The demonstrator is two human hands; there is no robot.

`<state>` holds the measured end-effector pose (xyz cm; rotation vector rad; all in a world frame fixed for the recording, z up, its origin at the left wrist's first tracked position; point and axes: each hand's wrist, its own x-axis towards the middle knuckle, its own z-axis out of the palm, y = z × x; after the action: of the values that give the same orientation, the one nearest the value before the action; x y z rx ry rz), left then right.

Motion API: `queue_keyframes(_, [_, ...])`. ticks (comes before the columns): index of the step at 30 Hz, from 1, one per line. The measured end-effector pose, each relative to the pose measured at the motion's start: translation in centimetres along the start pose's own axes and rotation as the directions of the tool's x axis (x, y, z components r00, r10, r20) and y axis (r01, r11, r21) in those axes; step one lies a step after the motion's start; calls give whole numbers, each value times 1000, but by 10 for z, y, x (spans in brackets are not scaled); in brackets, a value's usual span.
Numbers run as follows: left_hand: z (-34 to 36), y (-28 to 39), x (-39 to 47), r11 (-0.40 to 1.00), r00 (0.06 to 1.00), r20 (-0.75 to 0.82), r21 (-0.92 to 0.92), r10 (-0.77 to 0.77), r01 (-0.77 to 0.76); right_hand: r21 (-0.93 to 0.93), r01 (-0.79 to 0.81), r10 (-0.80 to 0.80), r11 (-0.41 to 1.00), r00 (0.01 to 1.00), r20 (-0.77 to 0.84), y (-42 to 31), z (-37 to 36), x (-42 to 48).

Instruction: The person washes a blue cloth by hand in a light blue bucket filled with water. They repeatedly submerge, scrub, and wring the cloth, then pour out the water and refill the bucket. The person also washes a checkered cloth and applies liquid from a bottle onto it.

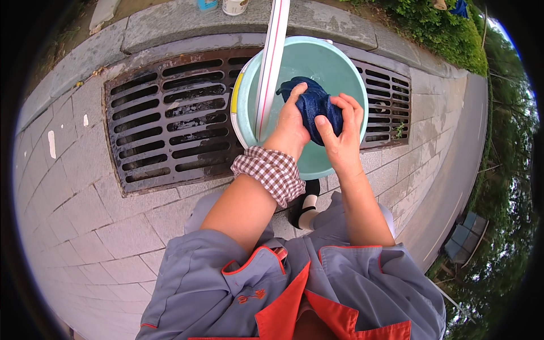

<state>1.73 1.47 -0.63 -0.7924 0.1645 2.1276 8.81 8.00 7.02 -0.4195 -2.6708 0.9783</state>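
Between both hands is a bunched dark blue cloth (316,108) that looks wet. My left hand (289,121) grips its left side, thumb on top, with a checked fabric band (272,172) around the wrist. On the cloth's right side, my right hand (344,134) presses with fingers curled and thumb in front. Both hands are over a light green bucket (359,80) with pale, clear liquid inside. A white flat hose (272,55) with a red stripe runs from the top of the view down into the bucket's left side.
Metal drain grates (170,114) lie beneath and on both sides of the bucket. Behind runs a stone kerb (182,25), bearing a white container (234,6) and a blue container (207,4). Grey paving (123,238) surrounds me; hedge (459,38) and road (459,140) lie right.
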Motion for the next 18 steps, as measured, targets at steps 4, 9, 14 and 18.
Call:
queue_keyframes(4, [-8, -7, 10, 981, 984, 18, 74, 176, -177, -181, -71, 57, 981, 995, -82, -13, 33, 10])
queue_keyframes(9, [12, -10, -11, 956, 951, -126, 123, 281, -266, -254, -150, 144, 956, 989, -41, -5, 34, 22])
queue_keyframes(14, [2, -3, -9, 822, 942, -195, 556, 275, -125, -77, -433, 438, 898, 864, 248, 49, 30, 45])
queue_keyframes(18, [-2, 9, -10, 671, 812, -262, 714, 521, -200, 103, -785, 740, 610, 611, 282, 60, 60, 78])
